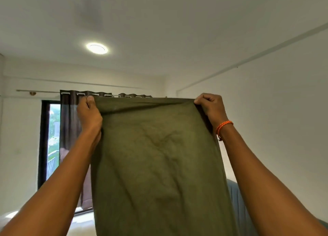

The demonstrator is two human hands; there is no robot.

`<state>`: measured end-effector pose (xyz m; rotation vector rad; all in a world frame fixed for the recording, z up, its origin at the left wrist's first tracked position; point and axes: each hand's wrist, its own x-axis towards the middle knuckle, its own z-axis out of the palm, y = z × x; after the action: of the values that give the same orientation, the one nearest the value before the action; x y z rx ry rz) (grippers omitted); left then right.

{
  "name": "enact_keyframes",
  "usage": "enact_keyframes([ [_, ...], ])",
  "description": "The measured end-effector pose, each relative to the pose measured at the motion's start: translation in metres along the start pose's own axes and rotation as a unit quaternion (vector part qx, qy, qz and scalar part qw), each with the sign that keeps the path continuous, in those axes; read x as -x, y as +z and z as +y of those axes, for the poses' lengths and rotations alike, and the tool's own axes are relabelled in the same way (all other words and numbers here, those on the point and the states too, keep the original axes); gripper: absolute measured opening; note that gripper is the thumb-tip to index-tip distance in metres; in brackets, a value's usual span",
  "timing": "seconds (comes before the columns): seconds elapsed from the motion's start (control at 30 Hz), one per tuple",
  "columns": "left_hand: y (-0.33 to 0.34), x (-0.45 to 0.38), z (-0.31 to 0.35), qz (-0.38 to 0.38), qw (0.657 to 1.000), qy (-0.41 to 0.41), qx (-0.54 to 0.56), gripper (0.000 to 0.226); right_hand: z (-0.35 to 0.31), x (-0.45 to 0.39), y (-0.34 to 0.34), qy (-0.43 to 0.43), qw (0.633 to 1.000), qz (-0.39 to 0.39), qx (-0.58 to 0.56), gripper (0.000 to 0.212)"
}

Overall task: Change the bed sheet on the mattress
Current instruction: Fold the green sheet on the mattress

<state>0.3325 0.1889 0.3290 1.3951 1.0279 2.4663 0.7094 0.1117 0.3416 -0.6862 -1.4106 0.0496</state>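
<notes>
Sheet, olive green and creased, is hanging raised in front of the person, its top edge stretching taut between both raised arms while the rest is dropping out of view at the bottom. Left hand and right hand (an orange band is circling that wrist) are each clenching an upper corner, with a dark curtain and window showing behind.

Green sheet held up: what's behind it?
Behind the green sheet, a dark curtain and window show at left; the rest is covered, mattress included.
</notes>
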Motion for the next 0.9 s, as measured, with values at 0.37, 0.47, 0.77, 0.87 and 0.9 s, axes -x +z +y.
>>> enact_keyframes([
  [0.37,-0.028,0.09,-0.071,-0.052,0.991,-0.02,-0.125,0.034,0.091,0.184,-0.008,0.186,0.96,-0.168,0.123,0.03],
  [0.47,-0.028,0.111,-0.083,-0.064,0.989,-0.009,-0.137,0.037,0.105,0.229,-0.009,0.219,0.952,-0.158,0.142,0.031],
  [0.77,-0.019,0.161,-0.11,-0.109,0.975,0.026,-0.192,0.041,0.144,0.371,0.009,0.277,0.937,-0.151,0.15,0.03],
  [0.87,-0.016,0.174,-0.117,-0.125,0.971,0.025,-0.204,0.047,0.151,0.405,0.012,0.31,0.932,-0.116,0.146,0.028],
  [0.9,-0.016,0.177,-0.119,-0.129,0.969,0.027,-0.211,0.047,0.154,0.414,0.012,0.321,0.929,-0.107,0.148,0.029],
])
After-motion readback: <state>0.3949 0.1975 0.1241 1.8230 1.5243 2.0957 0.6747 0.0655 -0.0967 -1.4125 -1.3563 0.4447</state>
